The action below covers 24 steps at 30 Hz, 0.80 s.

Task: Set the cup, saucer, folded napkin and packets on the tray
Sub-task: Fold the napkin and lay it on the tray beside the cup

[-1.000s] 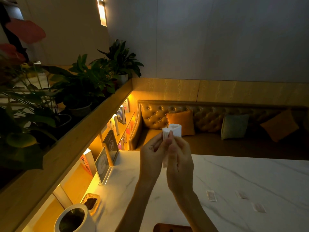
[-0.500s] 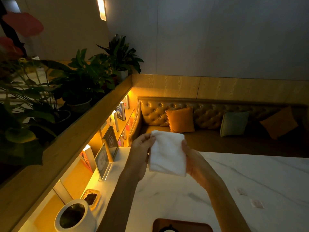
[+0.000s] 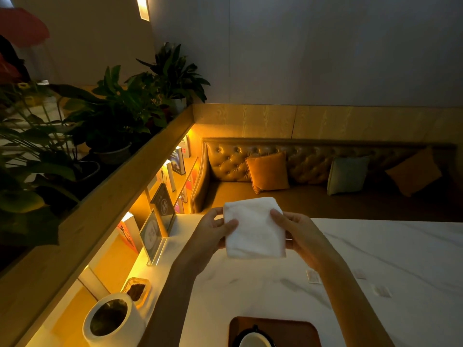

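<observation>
A white folded napkin [image 3: 253, 227] is held up in the air above the marble table [image 3: 388, 249]. My left hand [image 3: 215, 229] pinches its left edge and my right hand [image 3: 297, 232] pinches its right edge. At the bottom edge of the view lies a brown wooden tray [image 3: 295, 329]. On it stands a white cup [image 3: 255, 341] on a dark saucer [image 3: 241, 336], both cut off by the frame. Three small packets lie on the table to the right: packet one [image 3: 313, 276], packet two [image 3: 358, 274] and packet three [image 3: 382, 290].
A white pot [image 3: 111, 319] and a small amber dish [image 3: 136, 289] stand at the table's left end. An acrylic sign stand [image 3: 152, 236] and books line the lit shelf on the left. A tufted bench with cushions [image 3: 268, 171] runs behind the table.
The napkin was bunched small between both hands' fingertips. It is now spread into a flat folded rectangle, and my hands have moved apart to its two side edges. The camera tilted down, showing the tray.
</observation>
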Each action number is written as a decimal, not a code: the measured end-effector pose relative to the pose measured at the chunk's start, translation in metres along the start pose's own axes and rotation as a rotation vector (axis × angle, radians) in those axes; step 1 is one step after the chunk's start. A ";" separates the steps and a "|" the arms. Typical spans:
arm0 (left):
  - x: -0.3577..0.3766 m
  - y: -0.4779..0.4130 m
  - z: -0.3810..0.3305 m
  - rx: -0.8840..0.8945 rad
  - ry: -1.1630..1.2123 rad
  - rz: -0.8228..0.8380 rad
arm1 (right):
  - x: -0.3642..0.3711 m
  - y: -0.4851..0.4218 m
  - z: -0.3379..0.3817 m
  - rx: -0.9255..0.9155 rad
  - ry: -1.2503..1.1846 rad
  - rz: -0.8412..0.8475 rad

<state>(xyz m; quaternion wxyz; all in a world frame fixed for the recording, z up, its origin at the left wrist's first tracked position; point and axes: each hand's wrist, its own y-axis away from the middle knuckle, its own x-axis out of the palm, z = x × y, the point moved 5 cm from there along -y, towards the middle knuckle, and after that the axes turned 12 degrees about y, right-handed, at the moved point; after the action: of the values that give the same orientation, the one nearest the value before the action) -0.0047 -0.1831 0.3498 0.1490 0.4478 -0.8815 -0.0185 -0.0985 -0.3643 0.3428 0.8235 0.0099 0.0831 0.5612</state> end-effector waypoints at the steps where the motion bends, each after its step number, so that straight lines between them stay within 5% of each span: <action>1: 0.000 0.000 -0.001 0.005 -0.015 0.013 | -0.004 0.000 -0.001 0.028 -0.010 0.046; 4: 0.000 0.001 -0.002 -0.002 -0.034 0.059 | -0.012 0.001 -0.002 0.073 -0.008 0.097; 12: 0.011 -0.002 0.007 -0.044 0.095 0.101 | -0.020 -0.003 -0.003 -0.020 -0.090 -0.161; 17: 0.010 -0.005 0.010 -0.062 0.206 0.023 | -0.011 0.001 -0.007 -0.061 0.031 0.004; 24: 0.013 -0.009 0.012 0.001 0.088 -0.147 | -0.007 -0.001 -0.005 -0.049 0.063 -0.058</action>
<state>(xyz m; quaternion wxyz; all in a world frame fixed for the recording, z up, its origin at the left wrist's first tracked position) -0.0079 -0.2003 0.3397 0.1858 0.5116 -0.8388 -0.0093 -0.1012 -0.3719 0.3388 0.8364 -0.0303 0.0958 0.5389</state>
